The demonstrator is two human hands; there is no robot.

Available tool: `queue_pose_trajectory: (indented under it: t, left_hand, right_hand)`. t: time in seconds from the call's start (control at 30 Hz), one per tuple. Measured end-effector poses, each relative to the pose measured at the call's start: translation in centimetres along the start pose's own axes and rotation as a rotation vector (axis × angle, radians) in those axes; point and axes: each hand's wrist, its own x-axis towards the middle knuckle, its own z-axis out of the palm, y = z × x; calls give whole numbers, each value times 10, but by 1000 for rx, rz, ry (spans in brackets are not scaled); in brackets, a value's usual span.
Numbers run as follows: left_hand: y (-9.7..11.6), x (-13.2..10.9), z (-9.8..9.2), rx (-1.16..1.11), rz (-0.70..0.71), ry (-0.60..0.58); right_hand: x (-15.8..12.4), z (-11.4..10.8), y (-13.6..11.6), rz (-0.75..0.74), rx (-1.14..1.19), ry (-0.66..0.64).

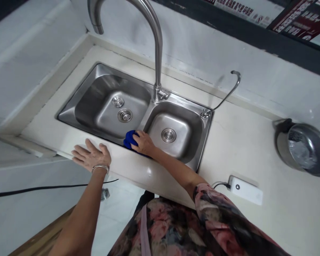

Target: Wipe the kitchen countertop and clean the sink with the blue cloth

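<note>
My right hand [144, 142] is closed on a bunched blue cloth [130, 139], which presses on the front rim of the steel double sink [114, 139] near the divider between the bowls. My left hand [92, 155] rests flat on the pale countertop [128, 158] in front of the left bowl, fingers spread, with a bangle at the wrist. A round drain strainer [117, 101] lies in the left bowl beside its drain [125, 115]. The right bowl has its own drain [168, 135].
A tall curved faucet [158, 53] rises behind the divider. At the sink's right corner stands a thin spout [226, 96]. Farther right are a white power bank [246, 190] with a cable and a metal pot [290, 149] holding clear plastic. Boxes [245, 10] sit on a dark shelf above.
</note>
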Motion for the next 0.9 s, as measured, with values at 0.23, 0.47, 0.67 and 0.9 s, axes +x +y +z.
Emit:
queue_pose_trajectory:
  t: [0.23, 0.47, 0.67, 0.9]
  left_hand:
    - [-5, 1, 3, -38, 30, 26]
    - [-10, 0, 9, -71, 51, 80]
    - [-7, -2, 7, -79, 16, 55]
    - [-3, -1, 2, -17, -28, -27]
  right_hand:
    - [45, -22, 53, 136, -115, 92]
    - [114, -61, 108, 382, -214, 202]
    - [114, -56, 103, 458, -179, 259]
    - [60, -20, 48, 281, -81, 142]
